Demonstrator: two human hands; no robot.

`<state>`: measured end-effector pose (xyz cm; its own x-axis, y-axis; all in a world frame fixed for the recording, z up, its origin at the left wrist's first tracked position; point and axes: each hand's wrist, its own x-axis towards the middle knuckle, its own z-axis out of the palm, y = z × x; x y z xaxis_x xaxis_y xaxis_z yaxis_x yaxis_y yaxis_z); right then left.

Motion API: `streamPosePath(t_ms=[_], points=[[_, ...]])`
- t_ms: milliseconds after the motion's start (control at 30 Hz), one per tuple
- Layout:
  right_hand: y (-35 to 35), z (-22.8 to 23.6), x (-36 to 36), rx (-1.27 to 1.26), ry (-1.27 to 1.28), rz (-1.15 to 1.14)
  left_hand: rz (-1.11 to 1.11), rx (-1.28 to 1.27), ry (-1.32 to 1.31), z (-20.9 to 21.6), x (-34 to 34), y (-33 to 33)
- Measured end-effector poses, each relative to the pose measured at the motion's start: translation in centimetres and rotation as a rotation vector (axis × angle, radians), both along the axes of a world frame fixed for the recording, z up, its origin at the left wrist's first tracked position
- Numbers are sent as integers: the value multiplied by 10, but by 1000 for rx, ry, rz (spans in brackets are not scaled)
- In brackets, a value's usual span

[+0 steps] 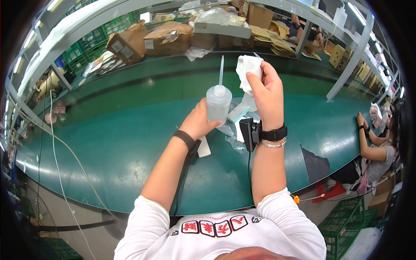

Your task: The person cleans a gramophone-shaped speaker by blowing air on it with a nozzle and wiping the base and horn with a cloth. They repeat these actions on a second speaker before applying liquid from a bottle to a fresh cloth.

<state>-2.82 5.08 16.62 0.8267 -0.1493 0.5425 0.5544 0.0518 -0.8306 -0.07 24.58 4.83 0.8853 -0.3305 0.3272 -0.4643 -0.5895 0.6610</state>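
Observation:
My left hand (200, 119) is wrapped round a translucent squeeze bottle (219, 104) with a long thin nozzle pointing up. In my right hand (268, 89), raised to the right of the bottle, a white cloth (248, 69) is pinched between thumb and fingers. Between the two hands, a small pad with a teal edge (238, 113) lies on clear plastic bags (236, 141). By my left wrist a flat whitish bar (203, 147) rests on the green table, partly hidden by the wrist strap.
The green table (108, 143) curves around me. Paper-wrapped parcels (169, 39) and boxes line its far side under a metal frame (342, 78). A dark patch (315, 164) marks the right side. At far right sits another person (375, 151). Cables (65, 164) hang at left.

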Motion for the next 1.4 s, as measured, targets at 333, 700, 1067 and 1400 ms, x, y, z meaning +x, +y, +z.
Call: streamPosePath(t_ms=[333,700,1067,1400], points=[[0,-11,10,-58,-55,-95,-42,-16,93,11,-5,0],[-2,-5,3,-133,-75,-142,-21,-1,114,12,-7,-2],[1,-5,4,-164,-84,-135,-33,102,223,28,-11,5],[-5,-9,8,-188,-77,-154,5,516,366,72,-29,39]])
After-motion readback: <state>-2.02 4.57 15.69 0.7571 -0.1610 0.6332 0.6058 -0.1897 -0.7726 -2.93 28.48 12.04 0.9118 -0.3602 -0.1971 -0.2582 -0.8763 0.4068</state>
